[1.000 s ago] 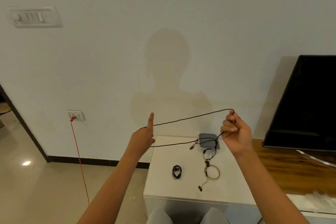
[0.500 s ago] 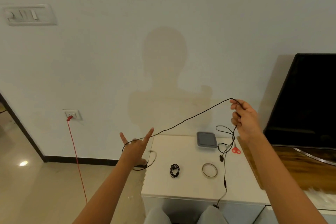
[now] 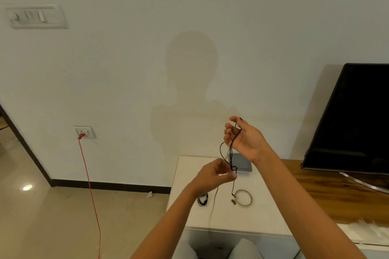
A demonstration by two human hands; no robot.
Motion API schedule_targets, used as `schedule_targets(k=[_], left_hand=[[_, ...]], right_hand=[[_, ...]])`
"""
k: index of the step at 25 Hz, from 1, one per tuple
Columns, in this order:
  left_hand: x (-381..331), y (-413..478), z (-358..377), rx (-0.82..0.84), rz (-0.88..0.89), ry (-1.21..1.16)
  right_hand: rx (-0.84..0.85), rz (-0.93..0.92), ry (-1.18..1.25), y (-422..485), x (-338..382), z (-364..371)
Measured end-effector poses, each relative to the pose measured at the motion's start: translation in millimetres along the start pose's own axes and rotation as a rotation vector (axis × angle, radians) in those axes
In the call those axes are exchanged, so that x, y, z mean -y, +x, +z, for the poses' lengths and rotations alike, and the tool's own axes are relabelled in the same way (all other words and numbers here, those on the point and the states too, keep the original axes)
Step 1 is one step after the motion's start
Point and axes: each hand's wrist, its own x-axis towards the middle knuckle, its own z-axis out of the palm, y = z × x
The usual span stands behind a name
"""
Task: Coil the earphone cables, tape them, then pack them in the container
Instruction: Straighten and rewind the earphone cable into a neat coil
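A black earphone cable [image 3: 231,149] hangs in loops between my two hands above the white table [image 3: 263,212]. My right hand [image 3: 244,137] is raised, palm toward me, with the cable running across its curled fingers and under the thumb. Lower down, my left hand [image 3: 216,173] pinches the cable near its knot of loops; two ends dangle to the tabletop. A coiled black earphone [image 3: 202,199] lies on the table beside my left forearm. A clear tape roll [image 3: 244,198] lies to its right. The grey container [image 3: 242,163] sits at the table's back, partly behind the cable.
A black TV screen [image 3: 353,120] stands on a wooden counter [image 3: 336,195] to the right. A red cord [image 3: 89,183] drops from a wall socket [image 3: 84,132] at the left to the tiled floor. My knees show below the table's front edge.
My hands have come together: the left rose from beside the table toward the right, and the cable, stretched wide before, now hangs in short loops between them. The red scissors are hidden now.
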Motion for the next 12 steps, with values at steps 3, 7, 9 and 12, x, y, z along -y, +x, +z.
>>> schedule_targets(k=[3, 7, 9, 12], left_hand=[[4, 0, 8, -0.007, 0.034, 0.0], [2, -10, -11, -0.049, 0.032, -0.322], [-5, -13, -23, -0.053, 0.002, -0.576], [-17, -13, -32, -0.047, 0.004, -0.764]], right_hand=[[-0.011, -0.051, 0.138, 6, 7, 1], [-0.181, -0.212, -0.033, 2, 29, -24], [-0.277, -0.182, -0.316, 2, 29, -39], [-0.191, 0.14, -0.682, -4, 9, -51]])
